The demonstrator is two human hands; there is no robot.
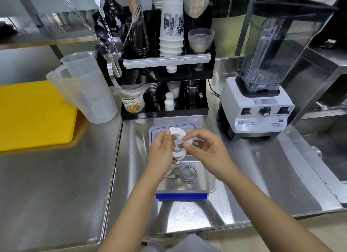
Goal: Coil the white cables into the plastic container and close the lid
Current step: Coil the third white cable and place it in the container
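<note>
Right now the coiling step is in hand, and it looks close to its end. The left hand is curled round a white cable already wound into a loop of several turns, holding it upright above the desk. The right hand pinches the loose end of that cable, with its plug, between thumb and fingertips, just beside the left hand's fingers and touching the coil's near side. Both hands, then, are clamped on the same cable.

Directly below the hands sits the plastic container, open, its blue latch on the side nearest the person. Inside it lie other cables, loosely wound, with plugs showing; I cannot tell how many. Beyond the hands, partly hidden by them, lies the lid, flat on the desk with its blue seal showing.

The next move, I would judge, is to tuck or wrap that free end so the loop holds, then lower the coil straight down into the container beside the others. It calls for keeping the turns pinched together on the way down, since a slack grip would let them spring apart. The lid is not yet on.
</note>
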